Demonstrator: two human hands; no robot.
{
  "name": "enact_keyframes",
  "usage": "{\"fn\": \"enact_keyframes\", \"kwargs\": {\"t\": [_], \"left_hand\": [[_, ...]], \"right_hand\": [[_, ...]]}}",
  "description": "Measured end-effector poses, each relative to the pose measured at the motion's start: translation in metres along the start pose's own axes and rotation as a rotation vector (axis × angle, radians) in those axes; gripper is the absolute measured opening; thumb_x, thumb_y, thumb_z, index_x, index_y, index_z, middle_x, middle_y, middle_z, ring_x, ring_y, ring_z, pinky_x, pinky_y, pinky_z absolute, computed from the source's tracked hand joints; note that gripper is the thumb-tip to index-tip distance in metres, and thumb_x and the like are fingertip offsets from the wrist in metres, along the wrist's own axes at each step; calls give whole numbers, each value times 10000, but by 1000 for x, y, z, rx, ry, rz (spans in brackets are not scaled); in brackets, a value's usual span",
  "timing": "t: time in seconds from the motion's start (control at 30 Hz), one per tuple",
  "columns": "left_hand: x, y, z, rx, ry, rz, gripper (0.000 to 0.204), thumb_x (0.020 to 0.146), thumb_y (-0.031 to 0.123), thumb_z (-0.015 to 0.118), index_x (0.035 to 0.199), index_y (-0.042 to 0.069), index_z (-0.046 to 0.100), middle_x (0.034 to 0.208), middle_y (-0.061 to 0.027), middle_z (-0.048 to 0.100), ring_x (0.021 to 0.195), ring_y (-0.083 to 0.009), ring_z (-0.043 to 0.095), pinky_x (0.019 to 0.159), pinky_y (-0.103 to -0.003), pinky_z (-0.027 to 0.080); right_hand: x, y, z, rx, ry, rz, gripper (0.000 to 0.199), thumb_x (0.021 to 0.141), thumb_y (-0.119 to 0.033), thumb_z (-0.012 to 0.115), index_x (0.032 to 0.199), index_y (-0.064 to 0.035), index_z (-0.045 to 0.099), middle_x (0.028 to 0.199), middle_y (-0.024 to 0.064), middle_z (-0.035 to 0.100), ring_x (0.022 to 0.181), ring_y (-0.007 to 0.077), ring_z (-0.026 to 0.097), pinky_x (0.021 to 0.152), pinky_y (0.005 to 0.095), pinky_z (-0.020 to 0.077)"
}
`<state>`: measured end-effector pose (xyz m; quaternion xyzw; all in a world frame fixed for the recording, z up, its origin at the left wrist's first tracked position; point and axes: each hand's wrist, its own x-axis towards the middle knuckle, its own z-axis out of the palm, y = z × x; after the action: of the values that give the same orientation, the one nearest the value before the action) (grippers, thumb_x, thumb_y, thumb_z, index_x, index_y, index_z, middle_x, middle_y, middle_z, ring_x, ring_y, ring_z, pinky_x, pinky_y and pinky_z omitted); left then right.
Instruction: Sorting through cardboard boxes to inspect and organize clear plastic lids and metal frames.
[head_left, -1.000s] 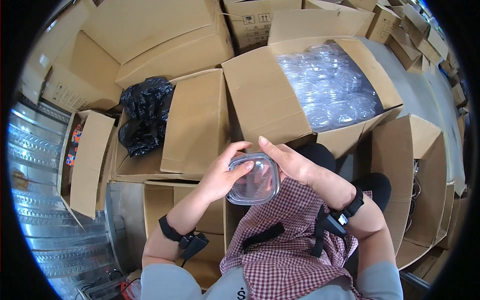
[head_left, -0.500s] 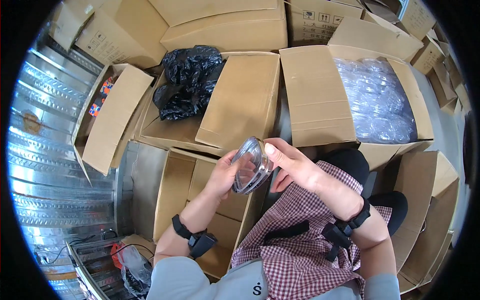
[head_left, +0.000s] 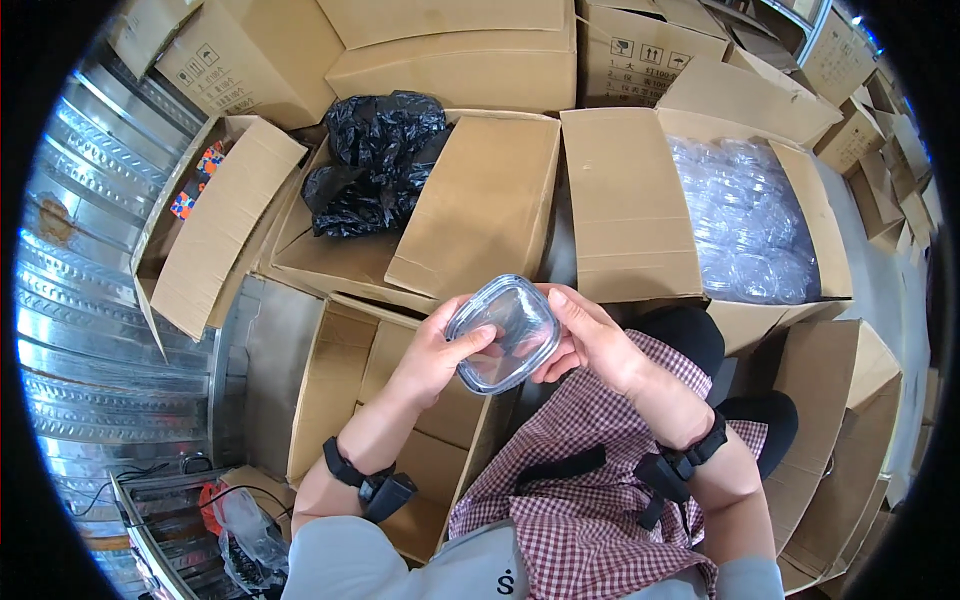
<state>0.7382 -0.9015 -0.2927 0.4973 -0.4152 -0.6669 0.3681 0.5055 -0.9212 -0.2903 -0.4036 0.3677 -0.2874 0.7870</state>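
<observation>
Clear plastic lid (head_left: 503,333) (possibly a shallow container) now tilts flatter than half a second ago, gripped between left hand (head_left: 437,352) and right hand (head_left: 588,338), above the checked apron (head_left: 590,480).

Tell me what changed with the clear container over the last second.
The clear container was turned: half a second ago it stood edge-on between the hands, now its broad face shows again. The left hand and right hand kept hold of it throughout. The open cardboard boxes around lie as before.
</observation>
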Motion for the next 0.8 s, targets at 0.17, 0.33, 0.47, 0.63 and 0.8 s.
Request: {"fn": "enact_keyframes", "kwargs": {"t": [0.17, 0.33, 0.47, 0.63, 0.8], "left_hand": [[12, -16, -17, -134, 58, 34, 431, 900, 102, 672, 1292, 17, 515, 1053, -96, 670, 883, -161, 661, 799, -306, 545], [-1, -16, -72, -38, 235, 49, 367, 897, 48, 646, 1248, 32, 539, 1030, -58, 674, 846, -140, 662, 767, -299, 552], [-29, -102, -148, -25, 423, -114, 339, 891, 68, 657, 1207, 26, 541, 978, -66, 675, 784, -148, 660, 669, -313, 560], [-17, -288, -202, 297, 618, -414, 455, 798, 35, 679, 1229, 22, 534, 912, -108, 674, 766, -201, 663, 552, -326, 526], [36, -402, -208, 451, 612, -416, 418, 794, 116, 671, 1179, -23, 589, 923, -142, 699, 814, -280, 669, 666, -383, 544]], "right_hand": [[-1, -2, -2, 86, -1, 31, 625, 1018, -489, 420, 1439, -33, 347, 981, 177, 689, 679, 222, 701, 599, 263, 583], [-13, -1, -14, -56, 141, -6, 498, 1028, -378, 457, 1398, -48, 411, 955, 142, 705, 678, 183, 702, 596, 238, 564], [-32, 5, -37, -78, 200, -45, 416, 1012, -246, 522, 1364, -38, 443, 941, 116, 705, 671, 154, 691, 609, 231, 558], [-43, 10, -47, -32, 275, -92, 324, 1017, -137, 488, 1320, -22, 479, 938, 117, 693, 697, 129, 687, 633, 211, 560], [-86, -12, -47, -279, 462, -224, 286, 1005, -66, 464, 1281, -17, 517, 926, 101, 681, 685, 93, 640, 647, 213, 526]]}}
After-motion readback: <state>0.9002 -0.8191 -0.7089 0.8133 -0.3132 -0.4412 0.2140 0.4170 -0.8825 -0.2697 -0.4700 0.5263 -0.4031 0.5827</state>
